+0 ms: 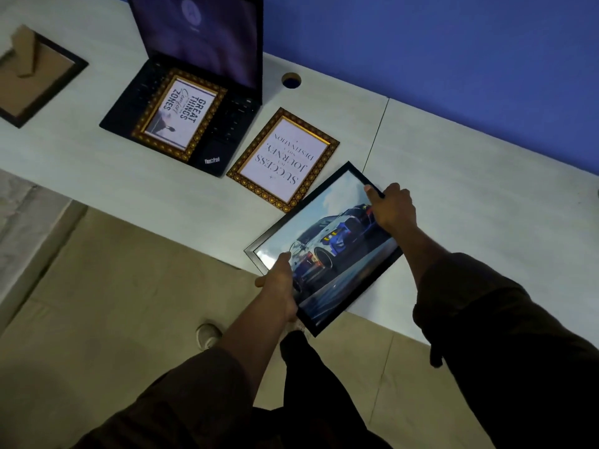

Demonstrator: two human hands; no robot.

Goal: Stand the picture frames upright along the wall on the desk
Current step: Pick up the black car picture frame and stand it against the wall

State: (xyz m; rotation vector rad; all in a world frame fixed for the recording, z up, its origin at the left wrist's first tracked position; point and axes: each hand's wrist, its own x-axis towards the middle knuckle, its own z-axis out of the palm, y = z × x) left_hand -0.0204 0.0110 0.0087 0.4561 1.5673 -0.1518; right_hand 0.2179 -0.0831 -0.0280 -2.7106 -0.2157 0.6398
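The black-framed car picture [327, 251] lies nearly flat at the near edge of the pale desk [470, 202], its long axis running diagonally from the near left toward the blue wall [453, 59], one corner overhanging the desk edge. The left hand [280, 286] grips its near short side, thumb on the glass. The right hand [393, 209] pinches its far corner.

Just beyond the car picture, a gold-framed "Success" print [285, 160] lies face up, touching or nearly touching it. Farther left of the car picture, a gold-framed "Great Things" print [180, 113] rests on the keyboard of an open ThinkPad laptop [197, 37]. Well left again, a dark frame [35, 76] lies face down, cardboard back showing. A round cable hole [291, 80] sits near the wall, beyond the "Success" print. Below the desk edge is beige floor [113, 303].
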